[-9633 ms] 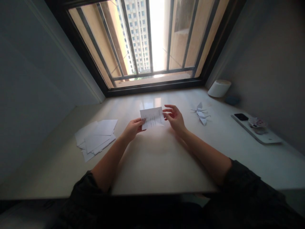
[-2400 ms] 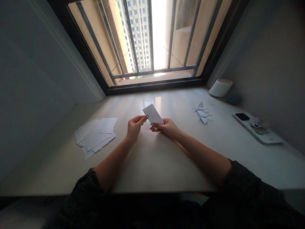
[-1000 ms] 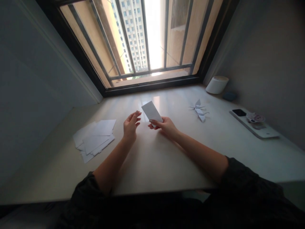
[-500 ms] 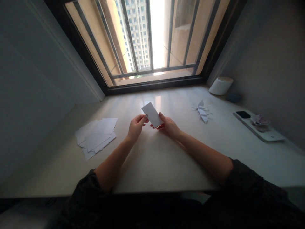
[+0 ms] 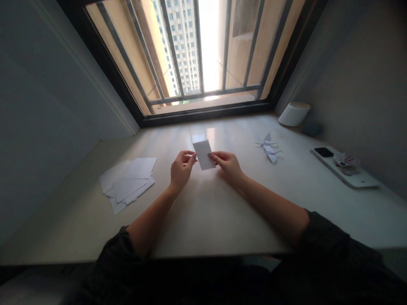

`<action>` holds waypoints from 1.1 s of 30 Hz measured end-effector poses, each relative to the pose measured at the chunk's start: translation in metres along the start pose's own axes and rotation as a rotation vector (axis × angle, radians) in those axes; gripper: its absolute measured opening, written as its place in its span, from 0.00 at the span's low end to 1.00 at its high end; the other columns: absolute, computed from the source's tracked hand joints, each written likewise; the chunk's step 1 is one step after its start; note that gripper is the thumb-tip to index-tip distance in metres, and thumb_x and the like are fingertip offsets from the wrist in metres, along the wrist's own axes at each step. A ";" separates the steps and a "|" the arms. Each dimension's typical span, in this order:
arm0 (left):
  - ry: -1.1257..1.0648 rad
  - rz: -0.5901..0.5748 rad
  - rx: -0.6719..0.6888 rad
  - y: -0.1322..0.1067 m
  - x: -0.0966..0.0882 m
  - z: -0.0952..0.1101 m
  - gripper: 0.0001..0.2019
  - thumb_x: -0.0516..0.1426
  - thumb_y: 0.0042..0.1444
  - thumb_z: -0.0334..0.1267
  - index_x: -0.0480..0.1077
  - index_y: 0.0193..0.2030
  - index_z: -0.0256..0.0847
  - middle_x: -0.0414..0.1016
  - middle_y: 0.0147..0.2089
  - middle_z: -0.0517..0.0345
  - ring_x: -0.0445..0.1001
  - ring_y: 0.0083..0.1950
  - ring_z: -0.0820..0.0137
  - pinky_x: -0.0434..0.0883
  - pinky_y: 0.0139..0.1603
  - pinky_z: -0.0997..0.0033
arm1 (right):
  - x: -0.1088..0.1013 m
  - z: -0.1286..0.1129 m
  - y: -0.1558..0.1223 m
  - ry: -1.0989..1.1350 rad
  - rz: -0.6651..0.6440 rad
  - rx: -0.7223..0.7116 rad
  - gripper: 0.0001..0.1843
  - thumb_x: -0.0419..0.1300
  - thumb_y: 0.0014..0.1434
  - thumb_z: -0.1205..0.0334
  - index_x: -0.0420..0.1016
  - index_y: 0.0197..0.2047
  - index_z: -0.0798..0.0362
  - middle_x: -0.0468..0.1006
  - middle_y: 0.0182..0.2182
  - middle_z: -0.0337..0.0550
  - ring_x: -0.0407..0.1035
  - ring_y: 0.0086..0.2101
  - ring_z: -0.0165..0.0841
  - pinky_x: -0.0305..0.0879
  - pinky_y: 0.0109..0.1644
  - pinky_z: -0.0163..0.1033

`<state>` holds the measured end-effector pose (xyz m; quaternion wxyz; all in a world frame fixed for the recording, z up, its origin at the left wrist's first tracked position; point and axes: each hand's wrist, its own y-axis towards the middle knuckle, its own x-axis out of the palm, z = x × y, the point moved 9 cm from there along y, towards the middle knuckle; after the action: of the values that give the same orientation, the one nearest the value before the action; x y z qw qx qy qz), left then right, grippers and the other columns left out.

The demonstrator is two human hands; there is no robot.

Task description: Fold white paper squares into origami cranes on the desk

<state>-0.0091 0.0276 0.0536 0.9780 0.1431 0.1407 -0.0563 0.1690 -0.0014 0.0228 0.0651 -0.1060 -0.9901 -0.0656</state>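
A small white rectangle of folded paper (image 5: 204, 153) is held up over the table, tilted slightly, between my two hands. My right hand (image 5: 229, 165) pinches its right edge between thumb and fingers. At its left edge, my left hand (image 5: 182, 168) has the thumb and fingertips closed on the paper's side. Part of the fingers behind the paper is hidden. To the left lies a loose pile of white paper sheets (image 5: 135, 180), overlapping at different angles. Folded white paper cranes (image 5: 269, 149) rest on the table to the right.
A phone (image 5: 345, 167) with a round grip on its back lies at the right. Behind it stand a white cylindrical object (image 5: 294, 114) and a small dark item (image 5: 311, 129) by the wall. A barred window (image 5: 203, 111) closes off the pale table's (image 5: 203, 220) far side.
The paper has turned to stand more upright and looks shorter. My right hand's fingers have shifted from its lower corner up to its right edge.
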 end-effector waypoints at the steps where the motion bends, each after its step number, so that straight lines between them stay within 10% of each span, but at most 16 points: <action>1: -0.001 0.012 -0.002 0.000 -0.001 -0.001 0.17 0.59 0.54 0.51 0.70 0.45 0.42 0.77 0.35 0.56 0.77 0.36 0.68 0.70 0.37 0.70 | -0.004 0.000 0.001 -0.008 0.042 -0.010 0.18 0.67 0.47 0.48 0.81 0.33 0.54 0.80 0.29 0.43 0.69 0.29 0.32 0.64 0.35 0.37; 11: 0.086 -0.211 0.091 -0.007 0.021 0.012 0.19 0.57 0.56 0.52 0.74 0.49 0.44 0.79 0.46 0.53 0.77 0.44 0.63 0.72 0.45 0.66 | 0.002 -0.015 -0.005 -0.259 -0.001 -0.207 0.18 0.68 0.46 0.45 0.78 0.26 0.53 0.74 0.27 0.41 0.67 0.27 0.31 0.62 0.30 0.37; 17: -0.062 -0.236 0.020 -0.004 0.024 0.001 0.25 0.57 0.56 0.53 0.71 0.53 0.37 0.78 0.48 0.47 0.76 0.49 0.61 0.69 0.51 0.63 | 0.013 -0.006 -0.006 -0.142 -0.087 -0.087 0.20 0.70 0.41 0.45 0.75 0.23 0.54 0.71 0.23 0.38 0.61 0.24 0.27 0.56 0.28 0.36; 27: -0.037 -0.203 -0.030 0.000 0.019 -0.013 0.17 0.60 0.52 0.47 0.75 0.44 0.38 0.80 0.43 0.52 0.76 0.44 0.61 0.71 0.44 0.66 | 0.003 0.009 0.003 0.167 -0.006 0.040 0.20 0.68 0.44 0.44 0.70 0.26 0.52 0.72 0.23 0.36 0.65 0.25 0.29 0.62 0.29 0.35; 33: -0.096 -0.257 -0.151 0.006 0.018 -0.026 0.19 0.60 0.50 0.51 0.76 0.41 0.37 0.80 0.39 0.50 0.75 0.38 0.62 0.70 0.36 0.67 | -0.015 0.012 0.012 -0.014 0.076 -0.015 0.22 0.65 0.45 0.40 0.71 0.29 0.51 0.76 0.24 0.39 0.68 0.24 0.32 0.64 0.26 0.36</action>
<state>0.0027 0.0398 0.0261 0.9764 0.0471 0.1146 -0.1772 0.1847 0.0089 0.0108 0.0600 -0.1445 -0.9852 -0.0698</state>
